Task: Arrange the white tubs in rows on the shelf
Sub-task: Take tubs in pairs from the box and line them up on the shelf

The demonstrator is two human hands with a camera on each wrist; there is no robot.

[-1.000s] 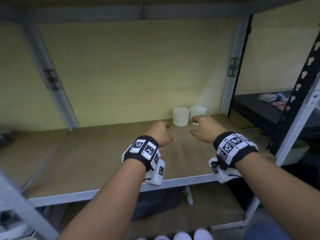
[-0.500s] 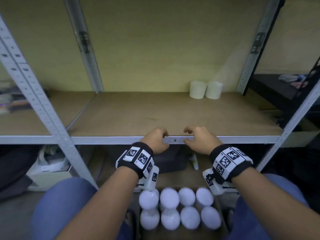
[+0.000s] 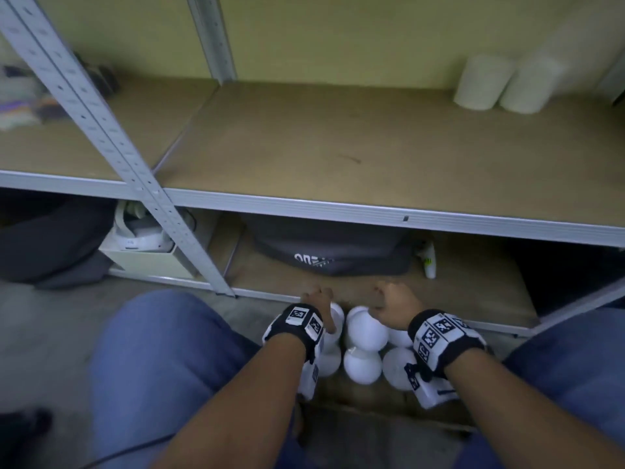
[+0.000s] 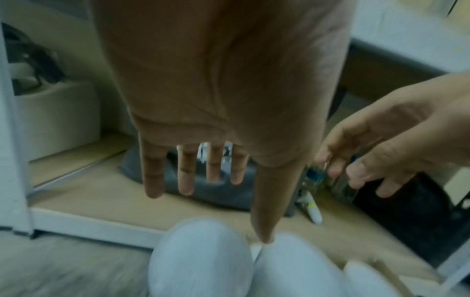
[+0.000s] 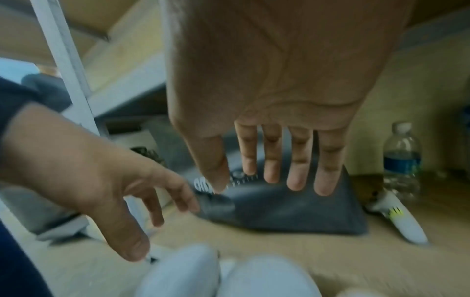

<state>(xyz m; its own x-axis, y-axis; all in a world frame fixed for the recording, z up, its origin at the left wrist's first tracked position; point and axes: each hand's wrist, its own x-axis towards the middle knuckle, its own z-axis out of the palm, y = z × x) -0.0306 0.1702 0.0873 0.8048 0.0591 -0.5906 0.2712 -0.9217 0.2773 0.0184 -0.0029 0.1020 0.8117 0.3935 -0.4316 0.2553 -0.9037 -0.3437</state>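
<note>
Two white tubs (image 3: 482, 82) stand side by side at the back right of the brown shelf (image 3: 338, 147). Several more white tubs (image 3: 367, 333) sit in a group on the floor between my knees, below the shelf. My left hand (image 3: 316, 297) hovers over the leftmost floor tubs (image 4: 201, 259), fingers spread and straight, holding nothing. My right hand (image 3: 389, 296) hangs just above the tubs (image 5: 267, 277) to the right, fingers also spread and empty. Neither hand touches a tub as far as I can see.
A grey upright post (image 3: 111, 140) crosses the shelf's front left. On the lower shelf lie a dark grey bag (image 3: 334, 252), a white marker (image 3: 429, 262), a water bottle (image 5: 401, 160) and a white box (image 3: 142, 255). My knees in blue jeans (image 3: 162, 367) flank the tubs.
Both hands have dropped from the shelf's front edge down to the tubs on the floor and spread their fingers. My head has tilted downward.
</note>
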